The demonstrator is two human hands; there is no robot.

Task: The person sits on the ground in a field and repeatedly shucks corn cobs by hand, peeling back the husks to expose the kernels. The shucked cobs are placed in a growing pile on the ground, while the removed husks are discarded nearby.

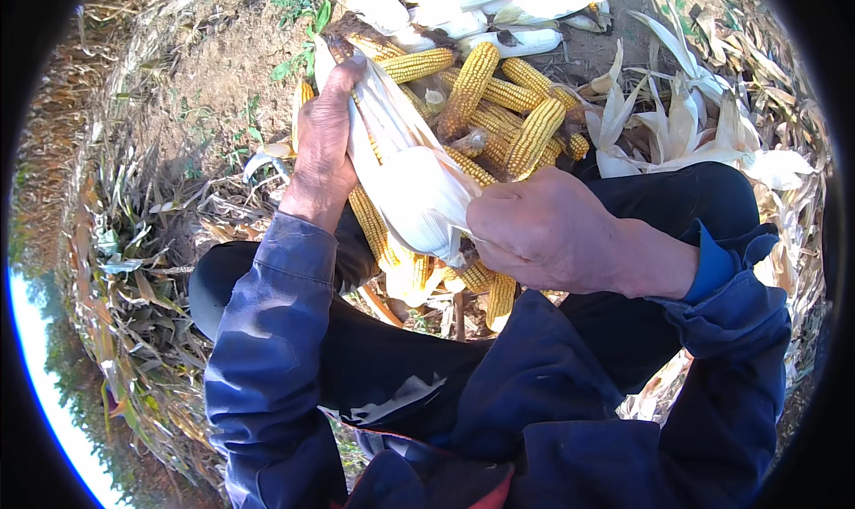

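My left hand [327, 131] grips an ear of corn wrapped in pale husk [401, 168], close to its upper end. A strip of yellow kernels shows along the ear's left side, where the husk is parted. My right hand [534, 232] is a fist closed on the lower right end of the same husk; its fingertips are hidden. Beneath and beyond the ear lies a heap of bare yellow corn cobs [534, 138], between my bent knees. More bare cobs [371, 225] show just below my left hand.
Unhusked white ears [481, 8] lie at the far side of the heap. Loose dry husks [695, 121] are piled by my right knee [695, 188]. Small green weeds [304, 48] grow in the bare soil [207, 61], and dry stalks [133, 295] cover the ground on the left.
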